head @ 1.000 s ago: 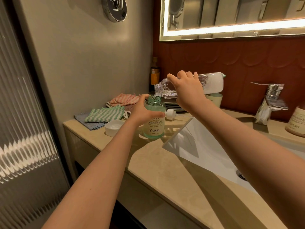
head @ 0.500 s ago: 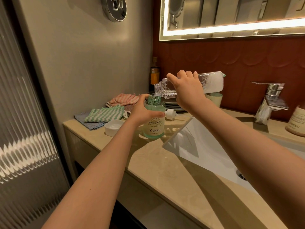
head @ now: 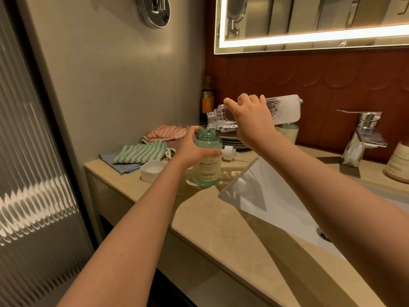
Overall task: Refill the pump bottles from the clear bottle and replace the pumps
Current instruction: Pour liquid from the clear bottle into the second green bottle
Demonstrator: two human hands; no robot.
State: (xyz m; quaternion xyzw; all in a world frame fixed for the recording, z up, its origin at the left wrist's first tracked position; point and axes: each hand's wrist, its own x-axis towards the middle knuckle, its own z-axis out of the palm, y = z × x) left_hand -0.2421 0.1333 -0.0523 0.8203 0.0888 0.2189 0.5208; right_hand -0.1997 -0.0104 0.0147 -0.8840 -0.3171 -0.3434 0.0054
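Presently, my left grip (head: 190, 149) wraps the green bottle (head: 207, 171), steadying it upright on the counter (head: 221, 220) beside the sink (head: 276, 196). My right grip (head: 252, 120) clamps the clear bottle (head: 285, 107), tipped near level with its mouth just over the open neck, so liquid falls inside. The pump (head: 229, 151) lies behind on the counter, off for filling.

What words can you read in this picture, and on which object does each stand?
"YAPING": green bottle label.
"SH FOR": same label, start hidden by left hand.
"清新泡泡洗手液": same label.
"APING": beige bottle at right edge.
Unreadable: green bottle's small print, cup lettering, orange bottle label.
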